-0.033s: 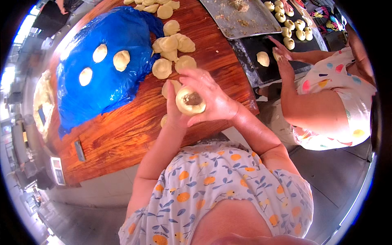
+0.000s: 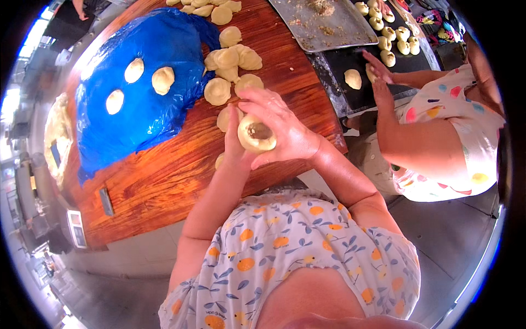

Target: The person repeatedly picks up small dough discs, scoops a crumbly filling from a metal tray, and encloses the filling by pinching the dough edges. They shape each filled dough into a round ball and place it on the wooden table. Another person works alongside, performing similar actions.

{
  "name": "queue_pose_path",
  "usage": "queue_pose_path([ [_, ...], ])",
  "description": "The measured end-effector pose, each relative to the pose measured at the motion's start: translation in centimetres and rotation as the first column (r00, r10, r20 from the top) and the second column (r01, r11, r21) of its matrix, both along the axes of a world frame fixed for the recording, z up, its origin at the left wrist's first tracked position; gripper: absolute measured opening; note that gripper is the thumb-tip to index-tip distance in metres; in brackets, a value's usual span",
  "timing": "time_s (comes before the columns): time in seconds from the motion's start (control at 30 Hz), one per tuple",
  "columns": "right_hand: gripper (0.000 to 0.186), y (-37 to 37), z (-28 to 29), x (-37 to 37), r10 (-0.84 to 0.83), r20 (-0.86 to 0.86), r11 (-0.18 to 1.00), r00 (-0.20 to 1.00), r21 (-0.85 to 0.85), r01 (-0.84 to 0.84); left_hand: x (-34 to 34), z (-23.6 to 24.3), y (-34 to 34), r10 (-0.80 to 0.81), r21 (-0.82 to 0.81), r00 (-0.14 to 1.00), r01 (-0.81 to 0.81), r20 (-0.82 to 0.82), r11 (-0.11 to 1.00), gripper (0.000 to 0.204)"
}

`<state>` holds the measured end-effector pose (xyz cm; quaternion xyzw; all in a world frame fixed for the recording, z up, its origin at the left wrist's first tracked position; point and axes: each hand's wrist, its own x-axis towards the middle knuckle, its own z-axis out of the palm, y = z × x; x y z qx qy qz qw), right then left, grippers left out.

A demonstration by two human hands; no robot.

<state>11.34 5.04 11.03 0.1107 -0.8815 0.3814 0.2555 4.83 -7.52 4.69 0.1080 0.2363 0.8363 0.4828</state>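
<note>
I have left hand (image 2: 235,147) and right hand (image 2: 282,130) clamped around a dough cup (image 2: 256,143), mouth up, probably to keep filling (image 2: 257,130) inside. Dough rounds (image 2: 217,91) lie near.

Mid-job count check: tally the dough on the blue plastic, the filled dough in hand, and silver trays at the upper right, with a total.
Dough pieces on the blue plastic: 3
Filled dough cup between left hand and right hand: 1
Silver tray: 1
Total: 5
</note>
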Motion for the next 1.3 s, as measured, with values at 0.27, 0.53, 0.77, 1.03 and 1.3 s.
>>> queue_pose_path([
  [0.27,0.054,-3.3,-4.5,-0.1,-0.261,-0.102,0.934,0.96,-0.278,0.224,0.8,-0.4,-0.4,0.246,-0.137,0.886,-0.208,0.394,0.969,0.066],
  [0.53,0.089,-1.0,-2.0,-0.6,0.074,0.0,0.996,0.997,-0.053,-0.074,0.4,0.8,-1.2,0.034,-0.078,0.993,-0.025,0.115,0.997,0.067],
  [0.77,0.053,-2.0,-3.1,-0.3,0.043,-0.023,0.966,0.999,-0.253,-0.048,-1.6,-0.7,-2.5,-0.139,-0.103,0.966,0.119,-0.217,0.988,0.075],
  [1.03,0.044,-2.2,-3.9,-1.1,-0.169,-0.142,0.914,0.975,-0.393,0.101,-1.3,0.7,-0.3,0.113,0.135,0.952,-0.157,0.285,0.978,0.07],
  [1.3,0.056,-0.7,-0.1,-0.9,0.021,-0.06,0.999,0.998,-0.025,-0.022,-0.5,-0.4,-0.6,-0.02,0.137,0.911,-0.04,0.412,0.99,0.067],
])
